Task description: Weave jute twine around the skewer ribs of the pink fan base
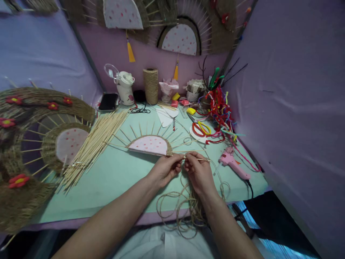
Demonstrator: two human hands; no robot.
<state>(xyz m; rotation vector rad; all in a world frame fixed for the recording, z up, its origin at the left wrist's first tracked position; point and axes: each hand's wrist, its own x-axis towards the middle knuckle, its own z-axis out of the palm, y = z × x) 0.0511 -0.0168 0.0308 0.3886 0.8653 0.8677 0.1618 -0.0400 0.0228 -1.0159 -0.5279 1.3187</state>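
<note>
The half-disc (148,144) is white with pinkish-red dots, the tabletop (118,176) pale green.

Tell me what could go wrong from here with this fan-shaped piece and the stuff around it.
The loose twine below the right hand lies in tangled loops over the near edge of the table, so it might knot or snag.
The thin sticks fanning out from the spotted half-round could bend or snap if knocked.
The pink glue gun's cord hangs off the table; a tug might drag it down.
</note>
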